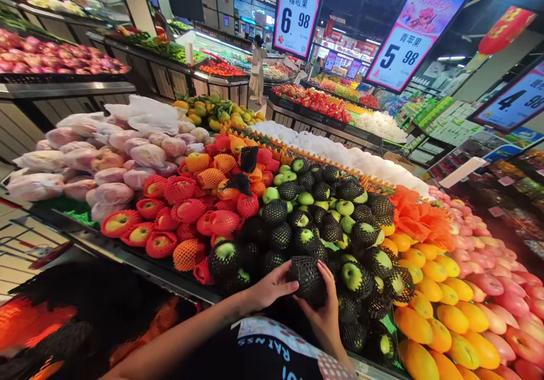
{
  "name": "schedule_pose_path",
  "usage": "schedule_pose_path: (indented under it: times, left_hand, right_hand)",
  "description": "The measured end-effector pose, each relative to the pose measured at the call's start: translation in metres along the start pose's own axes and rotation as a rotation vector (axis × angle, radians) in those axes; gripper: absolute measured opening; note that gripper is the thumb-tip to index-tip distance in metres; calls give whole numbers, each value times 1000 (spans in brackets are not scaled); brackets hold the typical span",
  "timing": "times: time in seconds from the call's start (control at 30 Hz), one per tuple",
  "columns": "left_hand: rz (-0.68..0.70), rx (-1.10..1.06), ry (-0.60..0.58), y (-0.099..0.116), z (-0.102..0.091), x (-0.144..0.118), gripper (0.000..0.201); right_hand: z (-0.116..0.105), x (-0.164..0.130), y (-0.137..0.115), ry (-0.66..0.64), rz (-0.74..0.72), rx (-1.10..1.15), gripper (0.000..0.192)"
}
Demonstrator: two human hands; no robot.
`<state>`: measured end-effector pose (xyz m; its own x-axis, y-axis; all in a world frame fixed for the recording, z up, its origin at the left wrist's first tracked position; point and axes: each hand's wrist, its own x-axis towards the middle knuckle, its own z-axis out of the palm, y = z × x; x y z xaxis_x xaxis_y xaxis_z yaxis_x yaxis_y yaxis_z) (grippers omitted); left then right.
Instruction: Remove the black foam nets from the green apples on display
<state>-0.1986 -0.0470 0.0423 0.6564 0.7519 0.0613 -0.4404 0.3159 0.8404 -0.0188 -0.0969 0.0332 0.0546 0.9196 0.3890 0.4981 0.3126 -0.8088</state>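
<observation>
"At the display stand's (127, 253) near edge, what's held?"
"One black-netted fruit (308, 278), cupped between left hand (271, 287) and right hand (325, 306)."
"Its neighbours?"
"Green apples (352, 276) alongside, red-netted apples (162, 244) leftward, yellow fruit (425, 326) right."

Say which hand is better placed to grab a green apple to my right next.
Probably your right hand: it's nearer the green apples there. Your left hand also grips the black-netted fruit, so might hold it alone.
</observation>
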Motion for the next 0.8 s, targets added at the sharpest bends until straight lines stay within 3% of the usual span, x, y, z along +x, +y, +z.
schedule_pose_path:
  times: [0.2,0.33,0.53,0.8]
  left_hand:
    - [-5,126,15,15,1,1,62]
    - [-20,317,56,31,0,-4,53]
    - [-114,981,282,43,0,-5,39]
    - [-88,1211,349,42,13,9,37]
  right_hand:
    - [10,-5,10,33,150,96,85]
    - [13,-6,7,-24,245,224,96]
    - [13,-3,-1,-108,235,296,95]
    - [9,-6,3,-125,239,372,84]
